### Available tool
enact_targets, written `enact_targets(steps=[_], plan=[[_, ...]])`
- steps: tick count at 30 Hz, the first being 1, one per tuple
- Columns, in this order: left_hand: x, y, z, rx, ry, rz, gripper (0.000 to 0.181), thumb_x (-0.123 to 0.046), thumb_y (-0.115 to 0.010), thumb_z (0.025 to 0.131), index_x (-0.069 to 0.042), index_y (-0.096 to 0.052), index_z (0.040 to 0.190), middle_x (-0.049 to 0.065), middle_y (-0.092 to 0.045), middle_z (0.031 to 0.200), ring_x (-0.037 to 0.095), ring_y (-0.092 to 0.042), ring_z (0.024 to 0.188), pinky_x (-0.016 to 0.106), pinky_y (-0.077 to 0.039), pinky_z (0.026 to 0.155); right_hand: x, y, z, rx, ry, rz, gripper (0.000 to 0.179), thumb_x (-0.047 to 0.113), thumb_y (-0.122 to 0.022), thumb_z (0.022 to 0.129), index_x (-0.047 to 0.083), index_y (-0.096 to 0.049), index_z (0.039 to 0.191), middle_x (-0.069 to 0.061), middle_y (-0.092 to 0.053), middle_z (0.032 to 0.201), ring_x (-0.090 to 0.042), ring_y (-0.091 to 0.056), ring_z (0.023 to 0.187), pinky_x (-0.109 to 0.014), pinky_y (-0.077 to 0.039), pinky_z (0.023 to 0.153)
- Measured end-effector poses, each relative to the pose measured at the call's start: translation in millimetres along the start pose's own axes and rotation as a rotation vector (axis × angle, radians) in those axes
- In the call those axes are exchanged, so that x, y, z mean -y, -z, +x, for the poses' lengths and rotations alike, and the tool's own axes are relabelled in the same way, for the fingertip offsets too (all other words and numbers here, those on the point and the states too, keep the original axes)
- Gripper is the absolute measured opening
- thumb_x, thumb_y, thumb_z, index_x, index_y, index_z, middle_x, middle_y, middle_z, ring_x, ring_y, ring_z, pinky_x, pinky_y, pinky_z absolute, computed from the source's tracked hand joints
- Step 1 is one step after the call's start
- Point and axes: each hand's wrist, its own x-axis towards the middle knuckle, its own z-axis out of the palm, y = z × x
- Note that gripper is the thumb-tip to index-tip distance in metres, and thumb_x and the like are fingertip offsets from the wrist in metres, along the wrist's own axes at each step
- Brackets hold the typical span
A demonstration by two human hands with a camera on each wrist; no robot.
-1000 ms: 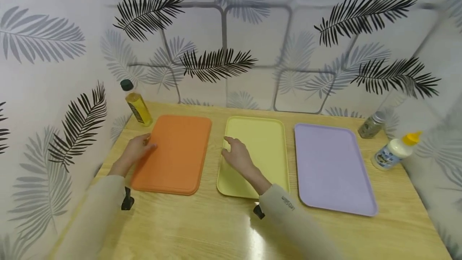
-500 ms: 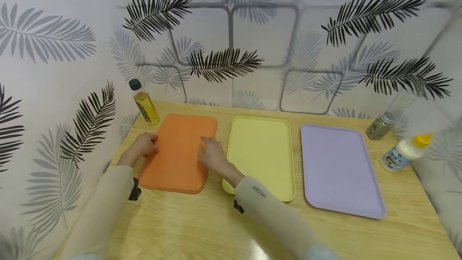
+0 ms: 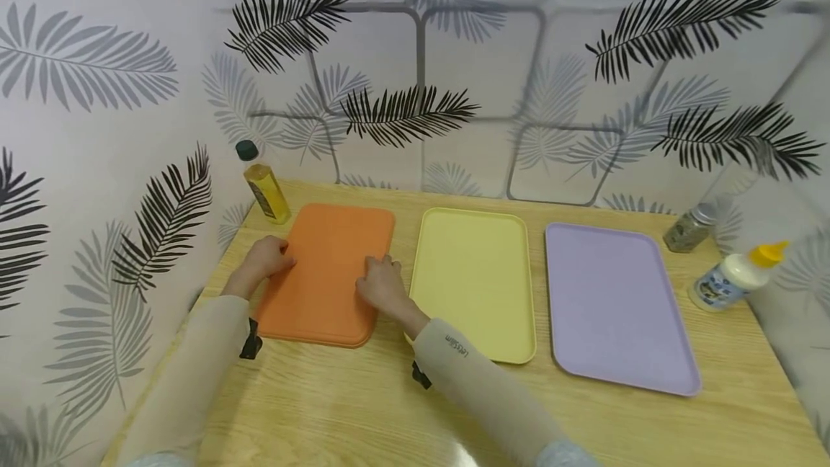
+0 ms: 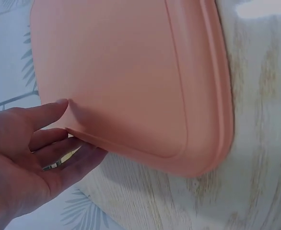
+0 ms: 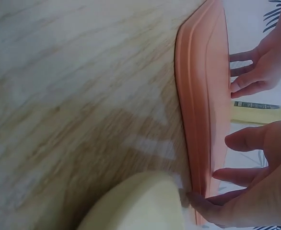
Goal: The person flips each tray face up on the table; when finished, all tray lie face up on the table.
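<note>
An orange tray (image 3: 327, 272) with rounded corners and a stepped edge lies on the table, its broad flat face up. At its left edge, my left hand (image 3: 266, 258) grips the tray, the thumb on top and the fingers tucked beneath, as the left wrist view shows. My right hand (image 3: 382, 285) is at the opposite edge. In the right wrist view that hand (image 5: 255, 177) has its thumb at the upper face and fingertips along the side, low toward the table. Close to the right hand lies a yellow tray (image 3: 476, 287), partly covered by the wrist.
A purple tray (image 3: 619, 308) lies further right. Behind the orange tray's left corner stands an oil bottle (image 3: 267, 193) with a dark green cap. A spice jar (image 3: 690, 228) and a white bottle with a yellow nozzle (image 3: 733, 278) stand at the right. A leaf-patterned wall (image 3: 454, 157) borders the wooden table (image 3: 311, 395).
My right hand has moved left from over the yellow tray to the orange tray's right edge, its fingers bending there. The left hand has closed in on the left edge. The view shifted slightly.
</note>
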Motion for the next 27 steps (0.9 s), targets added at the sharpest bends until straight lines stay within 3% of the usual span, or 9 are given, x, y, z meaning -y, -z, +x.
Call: enact_targets(steps=[2,7,14,22,27], plan=[[-0.4,-2.9,1.8,-0.03,0.002,0.031,0.04,-0.012,-0.06,0.092,0.017,-0.056,0.118,0.035,-0.058,0.115,0.042,-0.059,0.096,0.049,-0.049,0.083,-1,0,0.4,-0.012,0.004,-0.021,0.04,0.012,-0.055,0.089,-0.003,-0.059,0.126,-0.027,-0.055,0.12,-0.037,-0.047,0.105,-0.041,-0.039,0.088],[2.1,-7.6,2.1,-0.059,0.039,0.024,0.046,-0.015,-0.06,0.093,0.015,-0.052,0.127,0.034,-0.053,0.126,0.048,-0.051,0.115,0.055,-0.043,0.096,-3,-1,1.1,-0.021,-0.012,-0.031,0.04,0.015,-0.055,0.089,0.0,-0.06,0.126,-0.025,-0.056,0.116,-0.036,-0.044,0.101,-0.04,-0.041,0.079],[5.8,-12.5,0.2,-0.088,0.144,-0.022,0.048,-0.024,-0.06,0.095,0.006,-0.054,0.132,0.027,-0.053,0.132,0.046,-0.052,0.116,0.057,-0.045,0.092,-5,-6,2.0,-0.02,-0.056,-0.019,0.046,0.018,-0.055,0.089,0.008,-0.057,0.134,-0.023,-0.052,0.128,-0.042,-0.044,0.113,-0.051,-0.045,0.084],[7.2,-16.7,0.9,-0.118,0.161,-0.025,0.047,-0.026,-0.06,0.095,0.002,-0.056,0.132,0.023,-0.056,0.13,0.043,-0.055,0.113,0.055,-0.047,0.088,-10,-6,1.3,-0.049,-0.124,0.276,0.049,0.016,-0.057,0.088,0.004,-0.054,0.135,-0.02,-0.05,0.135,-0.043,-0.038,0.123,-0.052,-0.044,0.093],[7.5,-19.0,-0.8,-0.136,0.161,-0.017,0.045,-0.027,-0.059,0.095,0.001,-0.058,0.131,0.022,-0.058,0.129,0.042,-0.057,0.111,0.055,-0.049,0.085,-13,-8,0.3,-0.079,-0.12,0.37,0.049,0.016,-0.057,0.087,0.001,-0.055,0.134,-0.024,-0.042,0.145,-0.047,-0.033,0.129,-0.054,-0.037,0.103]])
